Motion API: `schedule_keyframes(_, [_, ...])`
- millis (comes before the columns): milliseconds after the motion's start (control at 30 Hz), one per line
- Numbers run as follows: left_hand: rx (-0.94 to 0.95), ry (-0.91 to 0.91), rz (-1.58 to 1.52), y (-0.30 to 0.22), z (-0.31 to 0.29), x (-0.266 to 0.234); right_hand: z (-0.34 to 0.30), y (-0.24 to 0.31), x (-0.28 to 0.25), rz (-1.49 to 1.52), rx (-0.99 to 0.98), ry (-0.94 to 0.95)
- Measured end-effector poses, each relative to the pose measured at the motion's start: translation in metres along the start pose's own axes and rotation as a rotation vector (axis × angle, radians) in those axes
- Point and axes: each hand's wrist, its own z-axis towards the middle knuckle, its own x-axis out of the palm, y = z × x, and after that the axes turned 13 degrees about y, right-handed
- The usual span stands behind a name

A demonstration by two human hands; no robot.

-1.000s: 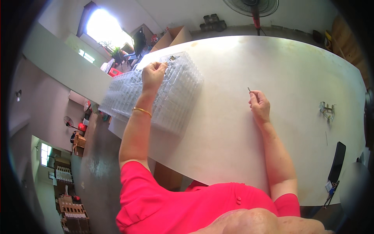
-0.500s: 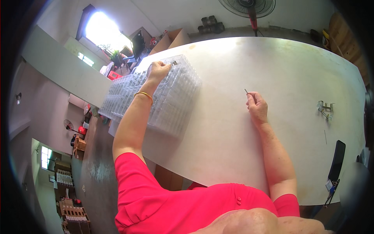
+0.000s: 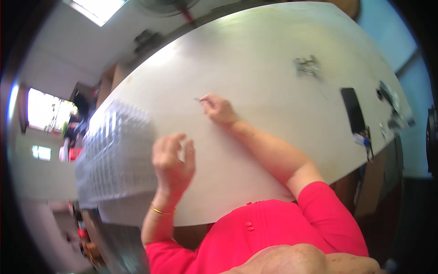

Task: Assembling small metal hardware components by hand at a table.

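Observation:
My left hand (image 3: 174, 160) is raised over the near left part of the table, just right of a stack of clear plastic trays (image 3: 121, 155). Its fingers are apart and somewhat blurred, and nothing shows in them. Above the middle of the table, my right hand (image 3: 220, 110) pinches a thin, dark metal rod (image 3: 197, 99) whose tip sticks out to the left. The small cells of the stacked trays are smeared by motion, so their contents cannot be made out.
Several small metal fittings (image 3: 307, 67) lie in a cluster on the white table (image 3: 255, 50). A black phone (image 3: 352, 109) rests toward the right edge, with keys (image 3: 365, 140) beside it. Behind the table stand a fan (image 3: 169, 5) and a cardboard box (image 3: 107, 82).
My left hand has come off the tray stack toward me, its fingers opening; the small piece seen at its fingertips no longer shows there. The whole view has swung to the right.

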Motion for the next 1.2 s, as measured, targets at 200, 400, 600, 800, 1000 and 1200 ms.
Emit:
schedule_keyframes(200, [0.196,0.129,-0.267,-0.049,-0.003,0.113,-0.003,0.008,-0.026,0.094,0.141,-0.027])
schedule_keyframes(400, [0.355,0.245,-0.395,-0.078,-0.006,0.149,-0.024,0.045,-0.107,-0.090,0.117,0.000])
schedule_keyframes(600, [0.467,0.312,-0.472,-0.096,-0.006,0.179,-0.066,0.027,-0.255,-0.705,-0.117,-0.404])
schedule_keyframes(800, [0.494,0.303,-0.503,-0.096,-0.003,0.190,-0.129,0.033,-0.352,-0.870,0.190,-0.605])
schedule_keyframes(1000, [0.501,0.277,-0.510,-0.098,-0.002,0.186,-0.158,0.021,-0.391,-0.979,0.217,-0.633])
schedule_keyframes(1200, [0.489,0.264,-0.491,-0.096,-0.005,0.187,-0.127,0.007,-0.460,-1.167,0.281,-0.791])
